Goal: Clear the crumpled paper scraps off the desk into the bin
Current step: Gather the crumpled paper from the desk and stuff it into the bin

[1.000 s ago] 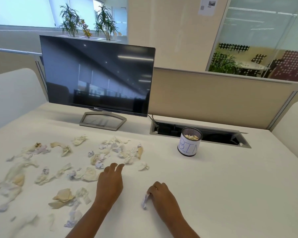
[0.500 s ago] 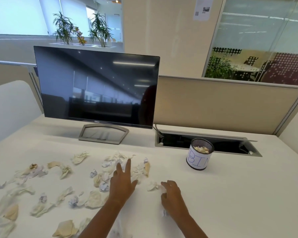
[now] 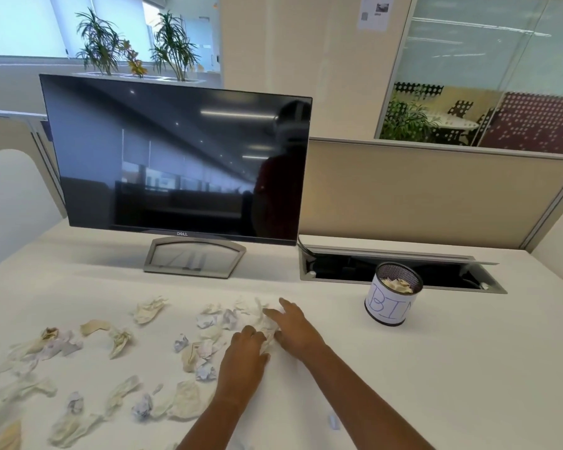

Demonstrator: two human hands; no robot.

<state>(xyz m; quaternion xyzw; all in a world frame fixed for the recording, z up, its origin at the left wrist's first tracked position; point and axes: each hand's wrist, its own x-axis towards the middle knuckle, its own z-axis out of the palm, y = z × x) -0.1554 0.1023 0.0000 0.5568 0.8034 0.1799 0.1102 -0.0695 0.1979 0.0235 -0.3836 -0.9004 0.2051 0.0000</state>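
Several crumpled white and tan paper scraps (image 3: 189, 355) lie over the left and middle of the white desk (image 3: 436, 384). My left hand (image 3: 244, 355) has its fingers curled around a scrap (image 3: 268, 339) at the right end of the pile. My right hand (image 3: 293, 329) lies just to the right, touching the same clump, with its fingers stretched out and apart over it. The bin (image 3: 392, 303), a small mesh cup with a white "BIN" label, stands to the right of both hands and holds some scraps. One small scrap (image 3: 333, 422) lies beside my right forearm.
A dark Dell monitor (image 3: 176, 157) on a grey stand (image 3: 194, 258) is at the back left. An open cable trough (image 3: 400, 271) runs right behind the bin. A beige partition (image 3: 436, 193) closes off the desk's far side.
Both hands moved forward into the scrap pile and came together on one clump. My right hand left the small scrap it had on the desk beside my forearm. The view shifted closer.
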